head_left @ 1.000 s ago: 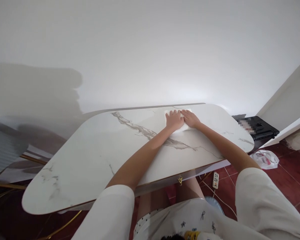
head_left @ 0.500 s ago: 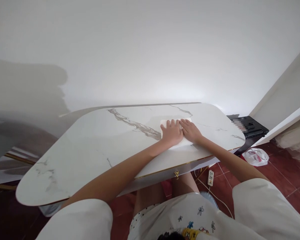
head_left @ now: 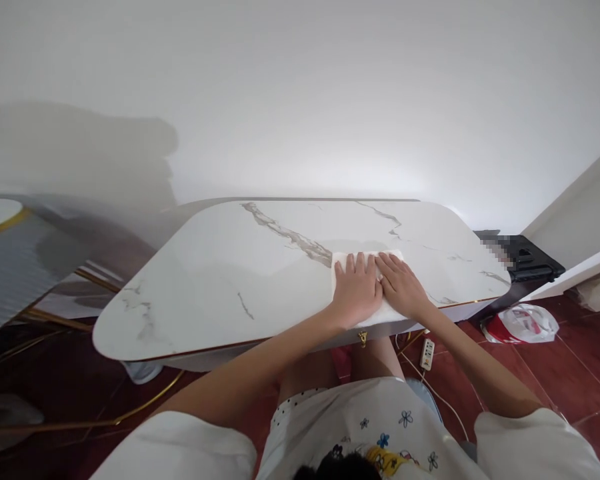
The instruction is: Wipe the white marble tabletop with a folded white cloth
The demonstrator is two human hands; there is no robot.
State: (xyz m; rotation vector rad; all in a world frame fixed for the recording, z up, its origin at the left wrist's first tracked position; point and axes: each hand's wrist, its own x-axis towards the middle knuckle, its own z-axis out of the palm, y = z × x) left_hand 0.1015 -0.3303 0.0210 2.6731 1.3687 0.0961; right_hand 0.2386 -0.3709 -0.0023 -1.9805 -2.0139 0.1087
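Note:
A white cloth lies flat on the white marble-patterned tabletop, right of the middle and against the front edge. My left hand rests on it palm down, fingers stretched out and slightly spread. Beside it, my right hand also lies flat on the cloth with its fingers extended, and the two hands touch at the thumbs. Both palms hide much of the cloth. Just below my left hand, a small gold knob sits on the table's front.
A white wall stands behind the table. To the right are a black object and a plastic bag on red floor tiles. A power strip with a cable lies below. Another gold-edged table is at left.
Both hands have moved with the cloth toward me, from the tabletop's middle to its front edge. The camera view has shifted, showing more of the left side.

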